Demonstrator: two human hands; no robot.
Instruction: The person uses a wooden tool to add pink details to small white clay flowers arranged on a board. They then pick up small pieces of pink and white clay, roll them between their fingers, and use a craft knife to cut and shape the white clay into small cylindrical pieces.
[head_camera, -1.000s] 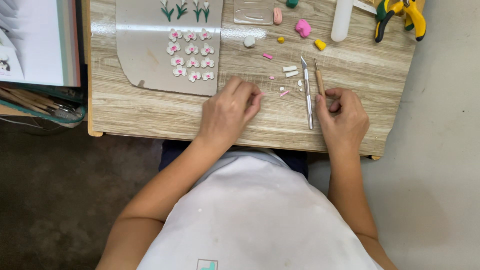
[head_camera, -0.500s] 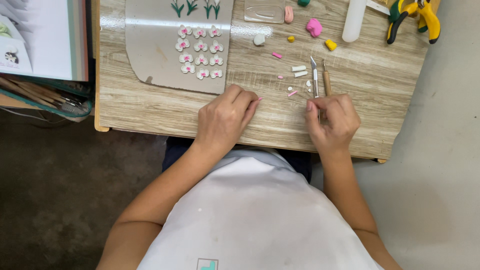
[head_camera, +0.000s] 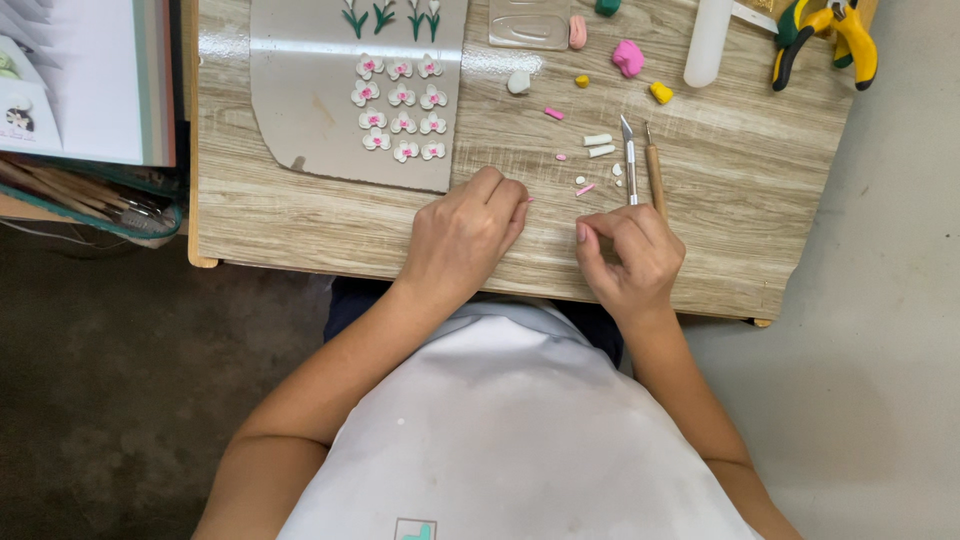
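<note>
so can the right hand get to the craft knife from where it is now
Probably yes. The right hand rests curled on the table just below the craft knife, which lies flat beside a wooden-handled tool. Only a few small clay bits lie nearby, and nothing covers the knife's handle.

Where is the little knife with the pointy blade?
In the head view, the craft knife lies on the wooden table, just beyond the right hand, beside the brown-handled tool.

The person wears a white sleeveless top with faint specks and dark trousers, arms bare.
</note>
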